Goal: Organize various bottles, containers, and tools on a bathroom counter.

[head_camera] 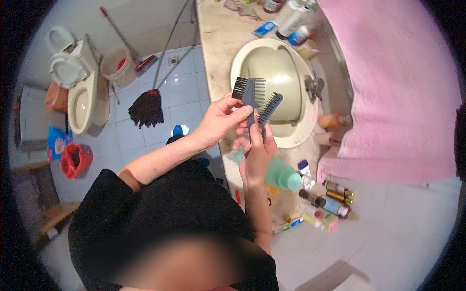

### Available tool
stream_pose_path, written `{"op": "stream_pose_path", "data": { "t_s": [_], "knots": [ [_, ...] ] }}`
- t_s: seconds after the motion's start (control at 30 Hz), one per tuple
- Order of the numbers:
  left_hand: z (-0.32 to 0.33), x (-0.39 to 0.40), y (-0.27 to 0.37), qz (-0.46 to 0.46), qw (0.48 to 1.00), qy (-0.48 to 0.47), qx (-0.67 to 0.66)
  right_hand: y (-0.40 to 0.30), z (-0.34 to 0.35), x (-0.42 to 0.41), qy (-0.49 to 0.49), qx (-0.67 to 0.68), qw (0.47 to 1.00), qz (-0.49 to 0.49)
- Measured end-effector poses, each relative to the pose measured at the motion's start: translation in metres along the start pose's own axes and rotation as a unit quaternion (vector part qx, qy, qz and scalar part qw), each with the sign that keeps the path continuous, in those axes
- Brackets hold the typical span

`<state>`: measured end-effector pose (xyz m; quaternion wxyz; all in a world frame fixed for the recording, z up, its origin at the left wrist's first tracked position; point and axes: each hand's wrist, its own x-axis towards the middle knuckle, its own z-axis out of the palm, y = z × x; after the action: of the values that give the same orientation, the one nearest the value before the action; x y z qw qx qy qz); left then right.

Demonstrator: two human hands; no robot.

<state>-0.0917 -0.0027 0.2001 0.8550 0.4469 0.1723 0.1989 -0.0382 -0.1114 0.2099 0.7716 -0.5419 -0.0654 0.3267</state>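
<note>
My left hand (218,122) pinches a dark grey hair-dye brush (249,92) between thumb and fingers. One edge of its head carries black bristles and the other fine comb teeth. Below it, my right hand (259,152) is closed around the handle of a second dark grey comb (270,108) with thick, staggered teeth; it tilts to the right. The lower end of the dye brush's handle also lies at the right fingers. Both tools are held over the near left part of an oval cream washbasin (238,62). A green bottle (284,176) lies partly behind my right wrist.
The basin has a dark faucet (314,85). Along the stone countertop (218,40) stand a blue tube (264,28) and several bottles; more tubes and bottles (311,198) lie at the near right. On the tiled floor are a black mop (147,107), a bucket (118,67) and a toilet (82,103).
</note>
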Motion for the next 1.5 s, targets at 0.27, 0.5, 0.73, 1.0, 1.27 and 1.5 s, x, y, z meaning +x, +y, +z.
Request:
{"op": "stream_pose_path", "data": {
  "t_s": [0.27, 0.5, 0.73, 1.0, 1.27, 1.5],
  "knots": [
    [-0.081, -0.011, 0.025, 0.065, 0.984, 0.146, -0.083, 0.031, 0.036, 0.018, -0.022, 0.0, 0.999, -0.031],
    [-0.184, -0.086, 0.065, 0.115, 0.946, 0.226, -0.2, 0.075, 0.116, 0.002, -0.132, -0.031, 0.986, 0.093],
    [-0.293, -0.218, 0.114, 0.156, 0.907, 0.358, -0.157, 0.146, 0.235, -0.037, -0.355, 0.127, 0.856, 0.355],
    [-0.392, -0.359, 0.158, 0.152, 0.861, 0.478, -0.08, 0.235, 0.344, -0.092, -0.411, 0.077, 0.819, 0.393],
    [-0.506, -0.445, 0.17, 0.086, 0.79, 0.607, 0.016, 0.324, 0.364, -0.069, -0.276, 0.035, 0.847, 0.454],
    [-0.604, -0.479, 0.22, 0.09, 0.739, 0.661, 0.094, 0.399, 0.356, -0.007, -0.285, -0.293, 0.825, 0.391]
  ]
}}
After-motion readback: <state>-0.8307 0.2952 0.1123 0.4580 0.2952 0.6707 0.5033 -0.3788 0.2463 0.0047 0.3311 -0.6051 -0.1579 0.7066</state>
